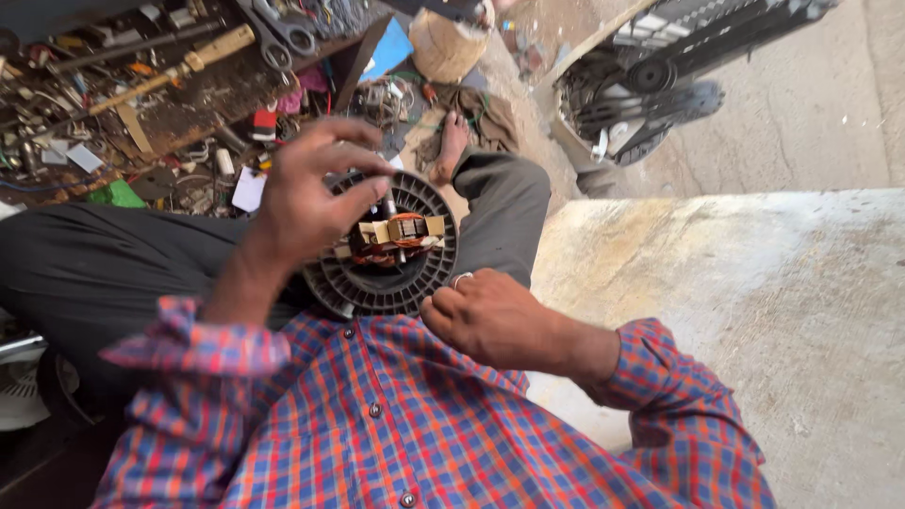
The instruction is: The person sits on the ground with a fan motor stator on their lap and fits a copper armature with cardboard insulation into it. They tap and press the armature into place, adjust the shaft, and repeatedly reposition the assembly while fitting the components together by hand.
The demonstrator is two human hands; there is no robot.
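On the lap of a seated person, against dark trousers, a round dark grey motor housing [377, 283] with radial fins is held on edge. At its centre a copper-wound stator [391, 240] with tan insulating pieces is seen, and a thin metal shaft [389, 203] projects from the middle.

The left hand [306, 193] is raised over the upper left of the housing; its fingers are curled and spread loosely, with the thumb and forefinger brought close near the shaft. Whether anything is actually pinched there cannot be told. The right hand [485, 316], a ring [461, 279] on one finger, is closed on the lower right rim of the housing, which is steadied by it.

Step judged to be in hand: work at the winding or shaft end, with the housing braced by the right hand. A fine, controlled pinch at the centre appears to be called for next, while the rim is kept from turning.

Noted about: a cluttered wooden bench [198, 104] with scissors [283, 38] and small parts, a bare foot [451, 146], a concrete slab [754, 302].
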